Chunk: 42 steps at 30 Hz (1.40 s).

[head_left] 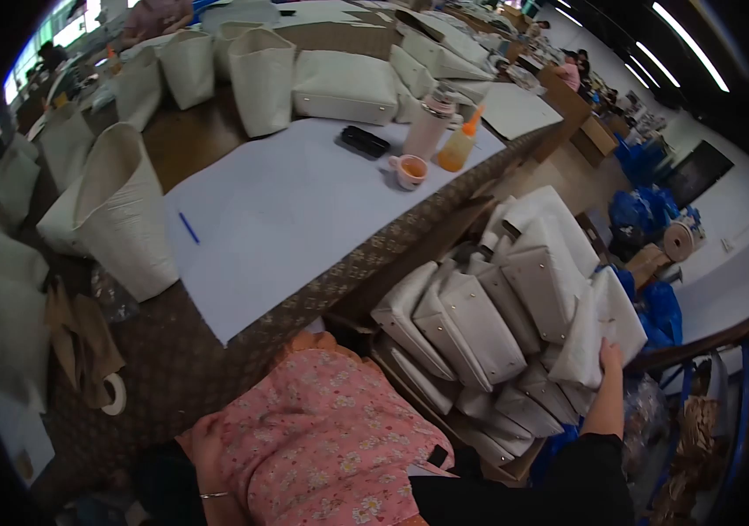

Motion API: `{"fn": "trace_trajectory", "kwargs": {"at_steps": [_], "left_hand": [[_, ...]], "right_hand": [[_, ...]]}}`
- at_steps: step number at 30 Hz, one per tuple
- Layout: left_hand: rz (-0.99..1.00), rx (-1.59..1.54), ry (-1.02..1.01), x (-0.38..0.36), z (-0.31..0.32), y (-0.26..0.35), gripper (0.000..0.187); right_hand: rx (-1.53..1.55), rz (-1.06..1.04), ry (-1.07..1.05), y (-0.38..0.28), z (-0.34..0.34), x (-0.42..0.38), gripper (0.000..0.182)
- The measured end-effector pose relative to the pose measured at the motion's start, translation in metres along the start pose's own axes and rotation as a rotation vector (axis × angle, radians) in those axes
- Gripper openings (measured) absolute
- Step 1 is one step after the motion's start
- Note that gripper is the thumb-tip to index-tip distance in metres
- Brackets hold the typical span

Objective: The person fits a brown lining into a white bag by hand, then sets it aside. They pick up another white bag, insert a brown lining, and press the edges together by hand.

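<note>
My right hand [610, 358] is at the right side of a pile of white bags, its fingers closed on the edge of a white bag [578, 351]. Other white bags [471, 329] with small metal studs on their bases lie stacked in a cardboard box [410, 383] beside the table. My left arm [210, 465], with a bracelet, hangs down at the lower left; the left hand itself is out of the frame.
White paper [260, 219] covers part of the table, with a blue pen [189, 228], black case [364, 141], pink cup [409, 172], flask [428, 123] and glue bottle [458, 147]. Upright white bags [124, 215] stand behind. People work farther off. Blue plastic bags [642, 210] lie at right.
</note>
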<state>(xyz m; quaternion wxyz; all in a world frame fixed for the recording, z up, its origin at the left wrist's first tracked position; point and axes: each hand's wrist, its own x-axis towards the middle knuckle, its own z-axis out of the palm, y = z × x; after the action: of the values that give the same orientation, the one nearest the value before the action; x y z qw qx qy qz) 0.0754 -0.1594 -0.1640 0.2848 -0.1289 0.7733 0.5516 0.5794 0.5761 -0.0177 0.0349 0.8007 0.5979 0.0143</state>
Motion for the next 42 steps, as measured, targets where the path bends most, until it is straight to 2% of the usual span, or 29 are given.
{"fn": "trace_trajectory", "kwargs": {"at_steps": [1,2,3,5,6,7,9,15,19,22,24,28,34,40,42], "left_hand": [[0.046,0.005,-0.009,0.002,0.001,-0.006,0.017],[0.078,-0.004,-0.006,0.001,0.003,-0.009,0.017],[0.109,-0.012,-0.006,0.0,0.005,-0.011,0.017],[0.07,-0.044,0.012,-0.001,0.007,-0.008,0.017],[0.032,-0.065,-0.016,0.0,0.007,-0.007,0.018],[0.03,-0.076,0.01,0.0,0.008,-0.006,0.018],[0.068,-0.074,-0.011,0.002,0.009,-0.006,0.018],[0.113,0.06,-0.014,0.01,0.008,-0.018,0.018],[0.206,0.098,0.055,0.014,0.01,-0.032,0.018],[0.207,0.251,0.092,0.013,0.011,-0.031,0.02],[0.319,0.425,0.13,0.02,0.012,-0.038,0.023],[0.322,0.384,0.16,0.017,0.017,-0.031,0.024],[0.279,0.514,0.216,-0.014,0.018,0.009,0.023],[0.268,0.528,0.174,-0.001,0.02,-0.006,0.024],[0.34,0.534,0.054,0.003,0.018,-0.01,0.027]], "right_hand": [[-0.032,-0.006,-0.018,0.007,-0.005,0.012,0.075],[0.077,0.124,0.056,-0.002,-0.019,-0.011,0.078],[0.079,0.096,0.153,0.004,-0.023,-0.012,0.082],[0.041,-0.05,-0.064,0.045,-0.006,0.048,0.082],[0.02,-0.084,-0.208,0.048,0.003,0.069,0.081],[0.021,-0.113,-0.212,0.024,0.001,0.056,0.081],[0.037,-0.188,-0.175,-0.005,-0.01,0.04,0.078],[0.083,-0.345,-0.056,-0.016,-0.027,0.038,0.068],[0.148,-0.483,-0.011,-0.056,-0.013,0.033,0.061],[0.199,-0.584,0.029,-0.087,-0.008,0.029,0.056],[0.237,-0.652,0.06,-0.107,-0.005,0.027,0.053],[0.313,-0.796,0.136,-0.153,-0.013,0.02,0.046],[0.46,-0.999,0.23,-0.225,-0.006,0.0,0.036],[0.592,-1.289,0.309,-0.342,-0.018,-0.051,0.027],[0.636,-1.373,0.34,-0.372,-0.027,-0.075,0.023]]}}
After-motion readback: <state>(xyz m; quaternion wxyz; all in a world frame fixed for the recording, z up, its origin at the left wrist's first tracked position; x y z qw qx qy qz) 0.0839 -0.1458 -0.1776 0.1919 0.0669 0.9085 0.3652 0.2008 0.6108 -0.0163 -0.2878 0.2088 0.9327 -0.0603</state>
